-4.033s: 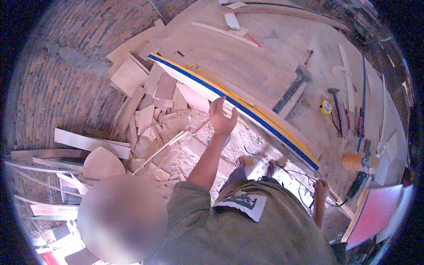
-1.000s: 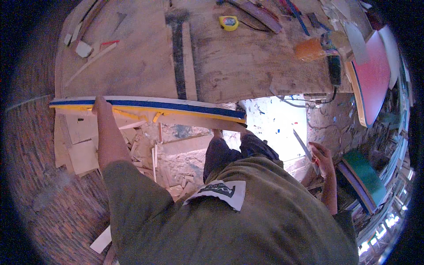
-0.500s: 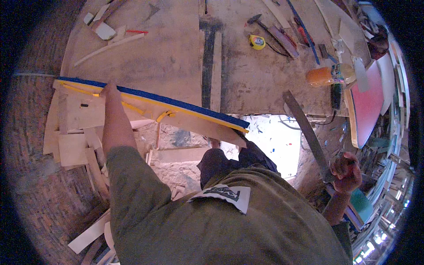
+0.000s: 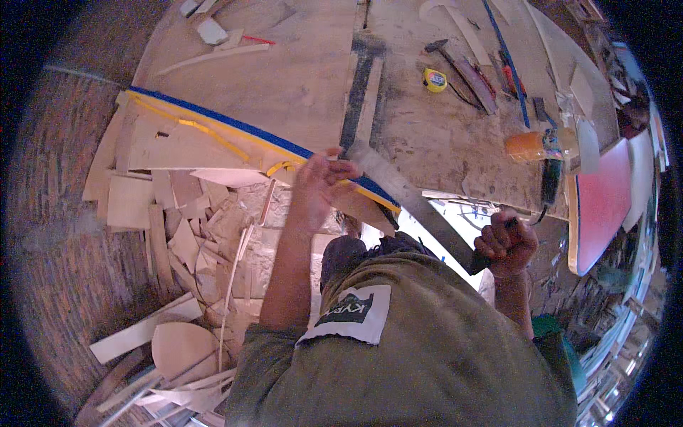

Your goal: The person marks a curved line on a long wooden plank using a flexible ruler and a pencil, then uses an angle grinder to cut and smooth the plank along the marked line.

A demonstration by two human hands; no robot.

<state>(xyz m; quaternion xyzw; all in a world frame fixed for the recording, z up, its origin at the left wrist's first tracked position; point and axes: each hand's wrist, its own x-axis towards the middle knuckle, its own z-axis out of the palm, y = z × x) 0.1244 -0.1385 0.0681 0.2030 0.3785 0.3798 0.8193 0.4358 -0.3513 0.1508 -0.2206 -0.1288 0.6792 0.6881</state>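
Right hand: my right hand (image 4: 506,245) is closed in a fist round the dark handle of a handsaw (image 4: 420,206), out past the near edge of the bench.
Saw blade: it slants up and to the left from my fist, broad and grey, its far end near the fingers of my other hand; I can't tell whether the metal touches wood anywhere.
Left hand: my left hand (image 4: 320,185) is partly open, fingers loosely bent across the edge of the board; whether it grips or only rests there, I can't tell.
Board: the blue-edged board (image 4: 228,122) lies aslant along the near side of the bench, one end far to my left, the other by my legs, with a yellow line beside the blue (a yellow strip runs loosely across its face, too).
Bench top: the wooden bench (image 4: 455,142) carries a yellow tape measure (image 4: 435,80) just beside a hammer (image 4: 435,47), and a thin red stick (image 4: 260,40) farther left.
Right end: a bottle of something orange (image 4: 526,146) lies on its side, with a black power tool (image 4: 550,181) just below it and a red panel (image 4: 601,206) beyond.
Floor on my left: wood offcuts (image 4: 130,201) lie heaped near the brick wall (image 4: 64,228).
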